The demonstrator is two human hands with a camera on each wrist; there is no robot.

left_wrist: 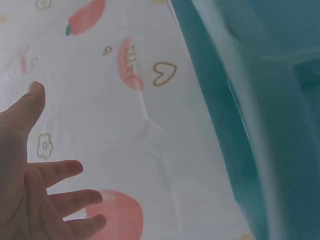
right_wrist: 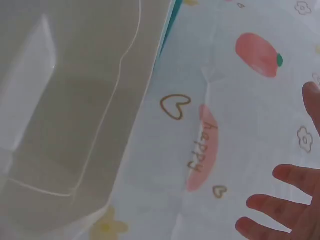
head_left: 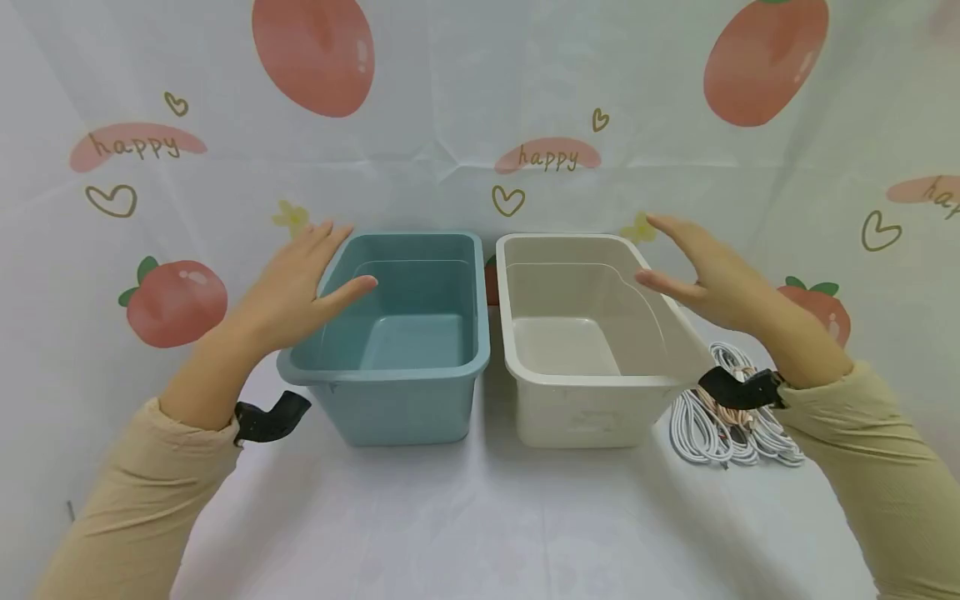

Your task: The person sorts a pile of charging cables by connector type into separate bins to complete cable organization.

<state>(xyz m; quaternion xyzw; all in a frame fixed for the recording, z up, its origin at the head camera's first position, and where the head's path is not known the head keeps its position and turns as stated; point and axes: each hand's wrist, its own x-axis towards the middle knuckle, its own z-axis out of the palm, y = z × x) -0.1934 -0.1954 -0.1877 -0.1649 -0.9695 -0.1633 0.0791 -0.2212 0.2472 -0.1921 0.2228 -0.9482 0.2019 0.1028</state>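
Two plastic bins stand side by side in the head view, a blue one (head_left: 405, 408) on the left and a cream one (head_left: 585, 417) on the right. My left hand (head_left: 300, 287) hovers over the left rim of the blue bin, fingers extended and thumb apart. Over the right rim of the cream bin is my right hand (head_left: 712, 275), its fingers likewise spread. Neither palm holds anything. In the left wrist view the fingers (left_wrist: 75, 202) are straight beside the blue bin; the right wrist view shows spread fingers (right_wrist: 280, 210) and the cream bin's inside wall.
Bundles of coiled white cable (head_left: 705, 433), with some tan strands among them, lie right of the cream bin, partly behind the right wrist. A white cloth (head_left: 480, 525) covers the table. Behind the bins hangs a printed sheet (head_left: 420, 117) with fruit and hearts.
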